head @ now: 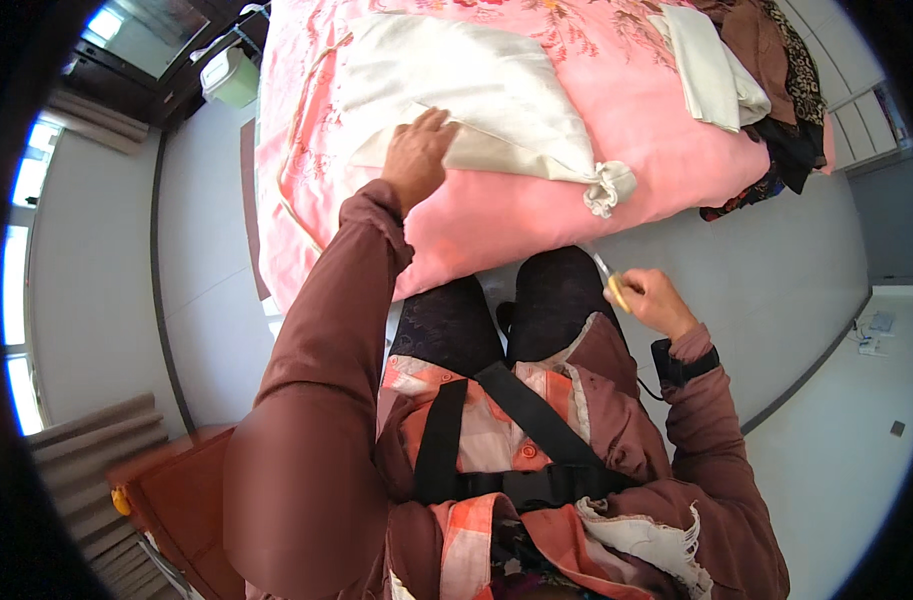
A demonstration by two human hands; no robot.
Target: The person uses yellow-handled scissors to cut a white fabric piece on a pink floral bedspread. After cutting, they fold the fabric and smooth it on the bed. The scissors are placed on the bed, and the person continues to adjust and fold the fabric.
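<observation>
A large cream cloth point(464, 75), gathered into a ruffled knot point(610, 187) at its right corner, lies on a pink floral bedspread point(501, 217). My left hand point(420, 157) rests palm down on the cloth's near folded edge, fingers slightly spread. Beside my right knee, my right hand point(651, 300) grips the yellow handle of a small bladed tool point(614, 285), its metal blade pointing up and left towards the bed's edge. Whether the tool is scissors or a knife I cannot tell. A thin cream cord or strip point(284, 165) runs down the bedspread left of the cloth.
Folded white cloth point(700, 75) lies at the bed's right, next to brown and black patterned garments point(794, 97). A pale green lidded bin point(231, 79) stands beyond the bed's left side. A reddish-brown piece of furniture point(186, 510) is at lower left.
</observation>
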